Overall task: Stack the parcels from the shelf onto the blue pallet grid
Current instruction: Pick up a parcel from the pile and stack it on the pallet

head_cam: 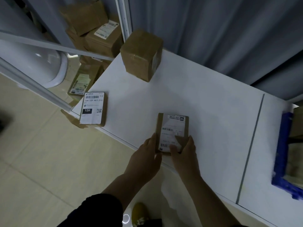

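Left grip (146, 158) and right grip (186, 154) clasp 1 flat parcel (172, 128) by its sides, likely for steady carrying. Blue pallet grid (282, 145) lies rightward.

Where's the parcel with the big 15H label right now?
In the head view, the 15H parcel lies flat at the white table's left corner, left of the held parcel.

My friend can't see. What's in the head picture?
A left hand and right hand grip a labelled parcel at the near edge of a table. A second parcel lies at its left end, a box stands farther back, and a blue pallet is on the right.
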